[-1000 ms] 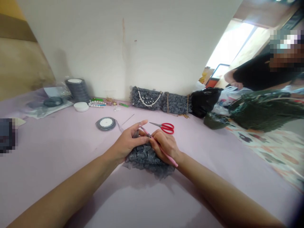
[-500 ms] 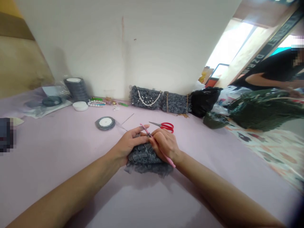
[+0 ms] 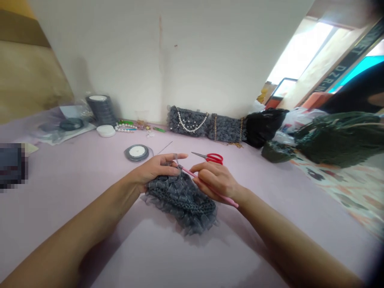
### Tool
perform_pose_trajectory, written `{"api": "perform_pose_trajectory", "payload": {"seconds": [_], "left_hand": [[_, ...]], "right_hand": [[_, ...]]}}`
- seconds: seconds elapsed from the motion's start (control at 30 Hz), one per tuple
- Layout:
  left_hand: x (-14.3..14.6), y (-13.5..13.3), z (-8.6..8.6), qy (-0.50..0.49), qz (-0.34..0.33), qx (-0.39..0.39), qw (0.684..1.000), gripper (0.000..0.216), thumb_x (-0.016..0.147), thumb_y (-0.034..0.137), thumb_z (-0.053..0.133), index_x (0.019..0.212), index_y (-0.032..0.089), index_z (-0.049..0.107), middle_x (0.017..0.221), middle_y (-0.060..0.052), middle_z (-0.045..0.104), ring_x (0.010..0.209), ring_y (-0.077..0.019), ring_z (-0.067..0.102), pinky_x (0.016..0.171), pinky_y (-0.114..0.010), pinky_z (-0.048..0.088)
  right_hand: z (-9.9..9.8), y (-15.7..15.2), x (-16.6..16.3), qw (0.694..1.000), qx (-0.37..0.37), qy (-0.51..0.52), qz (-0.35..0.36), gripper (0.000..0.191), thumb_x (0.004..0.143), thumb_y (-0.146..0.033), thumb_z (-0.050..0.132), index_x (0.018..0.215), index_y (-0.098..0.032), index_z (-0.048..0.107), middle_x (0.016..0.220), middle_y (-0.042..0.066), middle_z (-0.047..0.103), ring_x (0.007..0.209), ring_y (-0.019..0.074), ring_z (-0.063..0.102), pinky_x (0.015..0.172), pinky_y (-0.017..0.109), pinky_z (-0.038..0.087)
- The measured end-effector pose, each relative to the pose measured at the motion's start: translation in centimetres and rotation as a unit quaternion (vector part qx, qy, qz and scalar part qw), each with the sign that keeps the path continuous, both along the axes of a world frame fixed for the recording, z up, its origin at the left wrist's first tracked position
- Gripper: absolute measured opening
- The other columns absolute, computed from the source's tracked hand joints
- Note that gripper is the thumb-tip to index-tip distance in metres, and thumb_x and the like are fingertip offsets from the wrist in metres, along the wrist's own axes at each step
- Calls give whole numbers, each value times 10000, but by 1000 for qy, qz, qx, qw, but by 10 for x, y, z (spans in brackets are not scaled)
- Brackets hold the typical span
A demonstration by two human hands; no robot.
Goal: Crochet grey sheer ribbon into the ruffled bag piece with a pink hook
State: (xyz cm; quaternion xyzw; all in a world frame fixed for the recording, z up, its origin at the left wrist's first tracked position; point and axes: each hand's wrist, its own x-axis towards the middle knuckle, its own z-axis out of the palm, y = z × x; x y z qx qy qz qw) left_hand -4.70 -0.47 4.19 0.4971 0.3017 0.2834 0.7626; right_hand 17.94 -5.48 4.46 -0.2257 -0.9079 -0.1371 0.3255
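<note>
A ruffled grey crocheted piece (image 3: pixel 183 200) hangs from my left hand (image 3: pixel 157 170), pinched at its upper edge between thumb and fingers. My left index finger points out to the right with grey ribbon looped over it. In my closed right hand (image 3: pixel 214 180) is a pink crochet hook (image 3: pixel 223 196), its tip at the ribbon loops by my left thumb. The ribbon runs back towards a grey ribbon spool (image 3: pixel 137 153) lying flat beyond my left hand. Red-handled scissors (image 3: pixel 213 157) lie just past my right hand.
Two ruffled grey bags, one with a pearl strap (image 3: pixel 189 122) and one with a gold chain (image 3: pixel 229 129), lean against the wall. Stacked spools (image 3: pixel 101 111), a white spool (image 3: pixel 106 131) and beads stand back left. Black and dark green bags (image 3: pixel 327 138) fill the right; a person is behind.
My hands have moved apart, the right one drawing to the right with the hook. More of the crocheted piece shows, and my left index finger has straightened. The view has shifted slightly.
</note>
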Motion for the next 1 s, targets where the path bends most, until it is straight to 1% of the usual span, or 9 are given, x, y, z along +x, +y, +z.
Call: {"api": "perform_pose_trajectory", "payload": {"seconds": [0.17, 0.33, 0.5, 0.6, 0.67, 0.73, 0.9, 0.97, 1.0], "left_hand": [[-6, 8, -5, 6, -44, -10, 999, 564, 692, 143, 777, 1241, 215, 672, 820, 26, 593, 677, -79, 577, 632, -202, 441], [-12, 13, -7, -2, -100, -2, 995, 585, 690, 163, 765, 1263, 199, 658, 807, 14, 605, 661, -84, 583, 591, -187, 452], [-13, 12, -4, 16, -103, 25, 994, 591, 690, 179, 775, 1268, 197, 654, 793, 11, 623, 641, -78, 567, 564, -176, 437], [-12, 10, -3, 25, -95, 25, 995, 647, 698, 185, 779, 1322, 204, 610, 877, -19, 674, 698, -104, 614, 604, -200, 460], [-11, 10, -3, 25, -95, 13, 995, 690, 699, 184, 779, 1359, 209, 575, 961, -49, 699, 753, -134, 652, 631, -222, 478], [-11, 9, -3, 21, -96, 4, 995, 700, 696, 188, 782, 1363, 206, 569, 981, -60, 710, 774, -146, 668, 633, -222, 483], [-12, 10, -4, 5, -101, -16, 995, 687, 693, 190, 773, 1352, 192, 581, 942, -60, 722, 736, -140, 669, 639, -226, 505], [-12, 11, -6, -3, -107, -21, 994, 690, 686, 189, 759, 1352, 184, 581, 946, -67, 725, 719, -142, 668, 640, -237, 514], [-12, 11, -7, -7, -110, -22, 994, 687, 681, 184, 750, 1348, 183, 585, 951, -68, 725, 709, -140, 667, 631, -236, 513]], "right_hand": [[2, -1, 2, 997, -75, 3, 28, 103, 955, -118, 475, 889, -181, 522, 1017, 124, 700, 850, 163, 651, 689, 288, 536], [4, -4, 2, 983, -167, 47, 53, 113, 952, -109, 489, 881, -171, 551, 1040, 121, 686, 879, 155, 643, 728, 279, 530], [0, -8, -3, 937, -308, 161, 30, 187, 986, -176, 465, 893, -166, 627, 980, 72, 685, 793, 113, 633, 676, 235, 498], [-6, -10, -10, 909, -346, 233, 5, 269, 1002, -209, 449, 816, -165, 639, 935, 50, 692, 741, 97, 615, 637, 219, 475], [-9, -9, -12, 907, -339, 249, 4, 274, 1004, -204, 443, 811, -165, 633, 917, 45, 694, 711, 89, 606, 629, 217, 473], [-9, -8, -12, 921, -311, 233, 14, 237, 993, -182, 453, 823, -167, 617, 935, 54, 697, 721, 93, 616, 645, 223, 487], [-4, -4, -3, 984, -149, 90, 48, 121, 946, -109, 487, 872, -170, 562, 1054, 139, 703, 891, 172, 663, 714, 293, 531], [-2, -3, -1, 992, -107, 52, 51, 117, 937, -101, 495, 861, -171, 551, 1058, 156, 705, 894, 188, 667, 714, 309, 535], [-1, -3, -1, 991, -109, 51, 52, 115, 938, -103, 497, 865, -172, 553, 1056, 151, 705, 898, 187, 666, 721, 310, 536]]}}
